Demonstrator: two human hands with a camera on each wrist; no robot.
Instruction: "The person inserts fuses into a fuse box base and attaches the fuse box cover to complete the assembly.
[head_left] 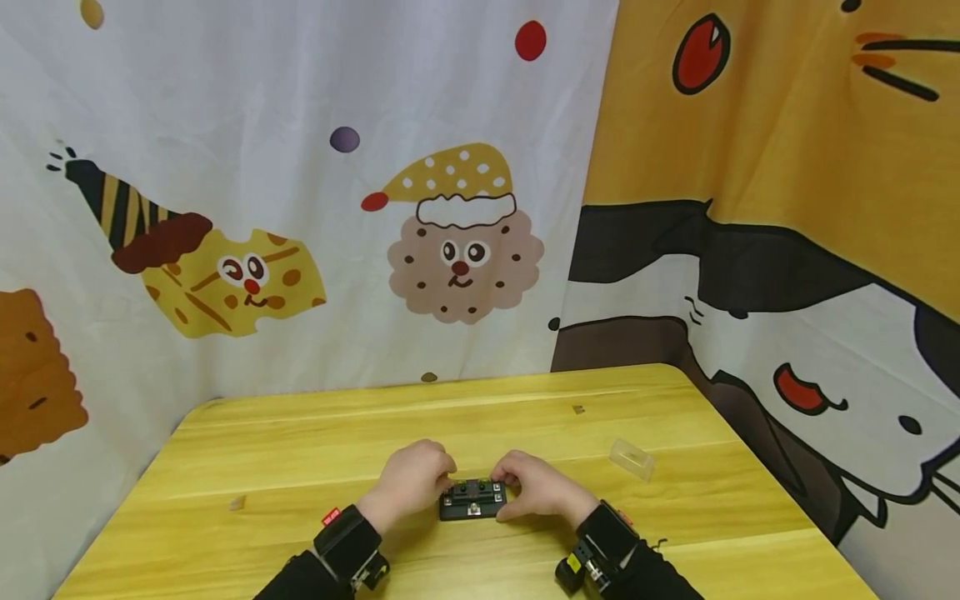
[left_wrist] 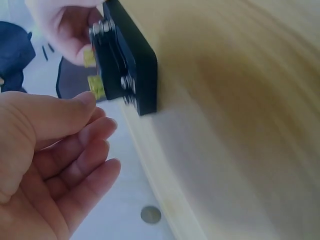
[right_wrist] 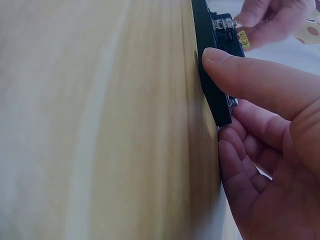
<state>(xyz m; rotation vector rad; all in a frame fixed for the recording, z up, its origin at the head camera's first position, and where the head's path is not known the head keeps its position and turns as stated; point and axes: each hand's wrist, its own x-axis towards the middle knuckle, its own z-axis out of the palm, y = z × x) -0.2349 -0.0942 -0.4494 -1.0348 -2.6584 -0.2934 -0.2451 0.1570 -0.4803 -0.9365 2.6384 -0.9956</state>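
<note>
A small black rectangular block point(head_left: 473, 501) with metal screw terminals and a raised middle part lies on the table. Two yellow, brass-like pieces point(left_wrist: 96, 86) stick out from its top. My right hand point(head_left: 536, 485) grips the block's right end. In the right wrist view, the thumb point(right_wrist: 235, 75) presses one long edge, while the other fingers curl round the far side. Beside the block's left end is my left hand point(head_left: 412, 482). Its thumb and index tips are close together by a yellow piece; whether something tiny lies between them is hidden.
On the wooden table point(head_left: 337, 467), a clear plastic box-like piece point(head_left: 632, 459) lies to the right of the hands. A tiny brownish piece point(head_left: 578, 409) sits toward the back, and another small piece point(head_left: 237, 503) at the left. A printed curtain point(head_left: 285, 100) hangs behind the table.
</note>
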